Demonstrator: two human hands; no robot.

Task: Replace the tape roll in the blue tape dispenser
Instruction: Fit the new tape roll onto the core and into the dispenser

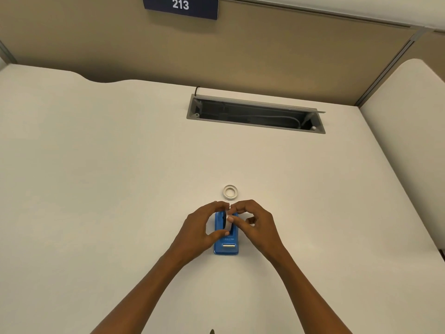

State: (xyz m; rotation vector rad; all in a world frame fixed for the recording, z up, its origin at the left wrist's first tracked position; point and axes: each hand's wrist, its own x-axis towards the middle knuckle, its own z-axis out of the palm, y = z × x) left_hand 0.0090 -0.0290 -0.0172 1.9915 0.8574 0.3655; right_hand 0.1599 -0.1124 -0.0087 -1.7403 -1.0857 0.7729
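Observation:
The blue tape dispenser (226, 247) sits on the white desk, its cutter end toward me. A white tape roll (228, 222) stands on edge in the dispenser's slot. My left hand (201, 227) grips the dispenser's left side, with its fingers over the top of the roll. From the right, my right hand (256, 221) pinches the roll with thumb and forefinger. A second white tape roll (230, 191) lies flat on the desk just beyond the dispenser, touched by neither hand.
A grey open cable tray (255, 115) is recessed into the desk at the back. Beige partition walls stand behind and to the right, with a dark sign reading 213 (180, 6) on the back wall.

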